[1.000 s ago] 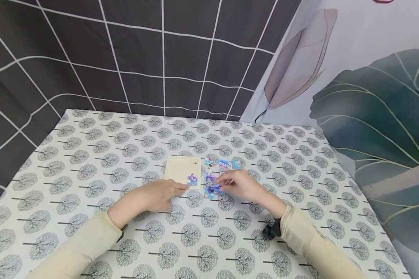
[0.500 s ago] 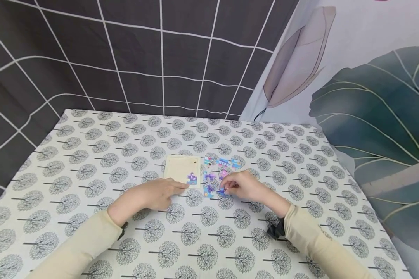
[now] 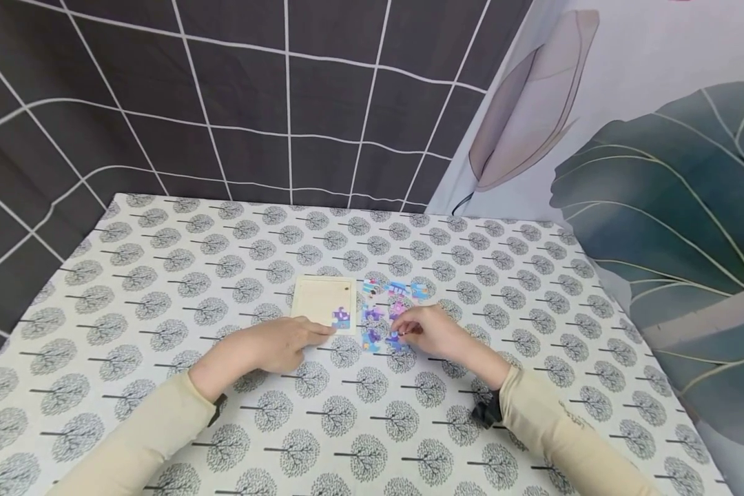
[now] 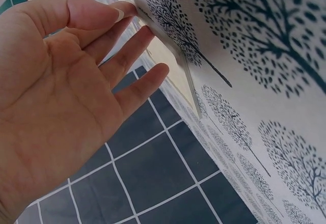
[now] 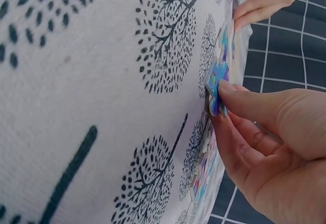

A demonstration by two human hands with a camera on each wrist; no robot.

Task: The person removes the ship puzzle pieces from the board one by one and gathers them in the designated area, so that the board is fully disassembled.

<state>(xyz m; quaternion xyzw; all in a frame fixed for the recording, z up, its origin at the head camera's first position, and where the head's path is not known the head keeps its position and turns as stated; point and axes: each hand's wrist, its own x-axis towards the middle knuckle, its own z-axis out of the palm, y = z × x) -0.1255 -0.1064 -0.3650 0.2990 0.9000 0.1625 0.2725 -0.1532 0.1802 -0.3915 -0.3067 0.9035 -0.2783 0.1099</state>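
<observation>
A pale wooden puzzle tray [image 3: 316, 297] lies on the table, with one purple-and-blue piece [image 3: 341, 318] in its lower right corner. My left hand [image 3: 279, 344] touches the tray's front rim near that piece with an extended index finger. In the left wrist view the other fingers [image 4: 142, 84] are spread and fairly straight. To the right of the tray, my right hand [image 3: 432, 332] pinches a blue-and-purple jigsaw piece [image 5: 218, 84] between thumb and fingers, low over the cloth. Its underside is hidden.
Several loose jigsaw pieces lie right of the tray, among them a purple piece [image 3: 373, 314], a pink piece [image 3: 398, 308] and a blue piece [image 3: 419, 291]. A tree-print cloth [image 3: 192, 303] covers the table. A dark gridded curtain [image 3: 235, 89] hangs behind.
My right hand has shifted slightly right and down from the left column of loose pieces to the lower right one, which it now pinches. The left hand stays at the tray.
</observation>
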